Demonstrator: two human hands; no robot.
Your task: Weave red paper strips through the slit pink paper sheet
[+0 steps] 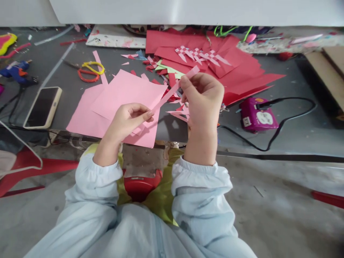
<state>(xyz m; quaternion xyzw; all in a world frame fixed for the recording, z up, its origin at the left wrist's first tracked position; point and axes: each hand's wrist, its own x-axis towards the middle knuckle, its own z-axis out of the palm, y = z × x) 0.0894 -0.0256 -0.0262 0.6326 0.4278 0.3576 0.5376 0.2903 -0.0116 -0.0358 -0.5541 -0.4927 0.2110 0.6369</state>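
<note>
A narrow pink paper strip (167,96) runs slantwise between my two hands, above the table's front part. My left hand (132,120) pinches its lower end between thumb and fingers. Higher up and to the right, my right hand (204,94) grips the strip near its upper end, and a short tip sticks out past the fingers. Beneath my left hand lie pink paper sheets (88,104), overlapping and reaching over the table's front edge. Red and pink paper scraps (172,77) are heaped just behind the strip, partly hidden by my right hand.
Scissors (92,70) with yellow and orange handles lie behind the pink sheets. A phone (43,107) and a blue glue gun (18,73) are at left. Red sheets (242,71) with woven paper pieces (200,55) spread behind. At right sits a purple box (258,114) with a black cable.
</note>
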